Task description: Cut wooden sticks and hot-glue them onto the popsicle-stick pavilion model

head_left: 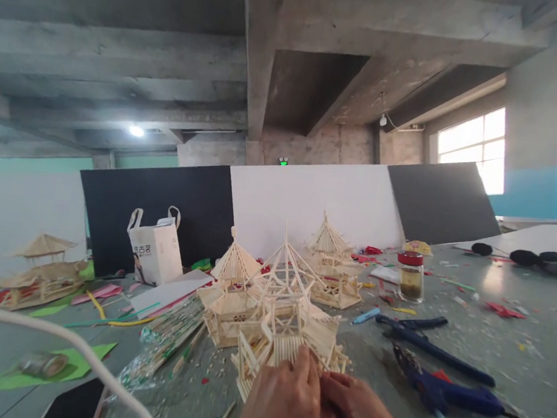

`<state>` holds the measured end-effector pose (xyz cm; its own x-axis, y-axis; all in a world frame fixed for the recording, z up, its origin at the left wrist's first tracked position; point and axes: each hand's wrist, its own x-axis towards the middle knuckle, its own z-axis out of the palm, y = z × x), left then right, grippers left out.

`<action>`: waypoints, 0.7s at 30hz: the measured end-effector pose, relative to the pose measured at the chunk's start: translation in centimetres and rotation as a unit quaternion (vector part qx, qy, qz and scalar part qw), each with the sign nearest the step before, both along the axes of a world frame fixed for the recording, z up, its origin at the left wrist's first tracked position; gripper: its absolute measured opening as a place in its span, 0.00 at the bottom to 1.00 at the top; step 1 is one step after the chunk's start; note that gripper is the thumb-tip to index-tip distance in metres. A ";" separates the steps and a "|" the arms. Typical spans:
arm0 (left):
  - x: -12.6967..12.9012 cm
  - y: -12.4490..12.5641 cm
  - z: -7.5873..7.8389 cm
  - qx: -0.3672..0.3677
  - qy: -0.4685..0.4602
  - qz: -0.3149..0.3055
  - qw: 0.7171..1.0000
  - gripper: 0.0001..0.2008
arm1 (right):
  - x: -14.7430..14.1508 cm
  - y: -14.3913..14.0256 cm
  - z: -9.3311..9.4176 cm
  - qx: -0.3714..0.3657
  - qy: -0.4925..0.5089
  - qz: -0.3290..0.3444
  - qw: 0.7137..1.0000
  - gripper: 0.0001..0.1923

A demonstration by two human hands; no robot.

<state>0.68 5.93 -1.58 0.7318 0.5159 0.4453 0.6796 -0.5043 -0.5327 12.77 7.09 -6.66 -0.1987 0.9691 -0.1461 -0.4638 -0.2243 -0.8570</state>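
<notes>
In front of me stands a pavilion model built from thin wooden sticks (292, 304), with a bare pointed roof frame and slatted lower roof panels. My left hand (284, 397) is closed at its near side, fingertips pressed against the slatted panel. Close against it, my right hand (353, 409) is closed in a pinch at the model's near right edge. What the right fingers hold is hidden. Directly behind are two more stick pavilions, one at the left (231, 291) and one at the back right (330, 262).
On the right lie a blue glue gun (453, 393), dark-handled pliers (438, 348) and a red-lidded jar (410, 278). Bundled sticks in plastic (168, 337), a paper bag (155, 252) and a phone (75, 404) are left. A white cable (67, 339) crosses the left foreground.
</notes>
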 end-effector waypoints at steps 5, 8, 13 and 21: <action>0.1 0.1 -0.7 0.033 -0.005 -0.004 0.999 0.18 | 0.0 0.2 -0.3 0.005 0.003 -0.001 1.000 0.12; 0.3 0.0 -0.5 0.030 0.001 0.000 1.000 0.18 | -0.1 0.1 -0.2 0.007 0.003 -0.006 1.000 0.12; 0.6 -0.3 -0.3 0.031 -0.015 0.003 0.999 0.17 | -0.1 -0.1 0.1 -0.003 0.001 -0.024 1.000 0.09; 0.5 0.0 -0.7 0.016 -0.020 -0.002 1.000 0.19 | 0.2 0.1 0.4 0.005 -0.004 -0.031 0.999 0.12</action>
<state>1.14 5.91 -2.24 0.7159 0.4977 0.4897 0.6980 -0.4909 -0.5214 12.94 7.17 -6.22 -0.1369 0.9810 -0.1375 -0.4697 -0.1865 -0.8629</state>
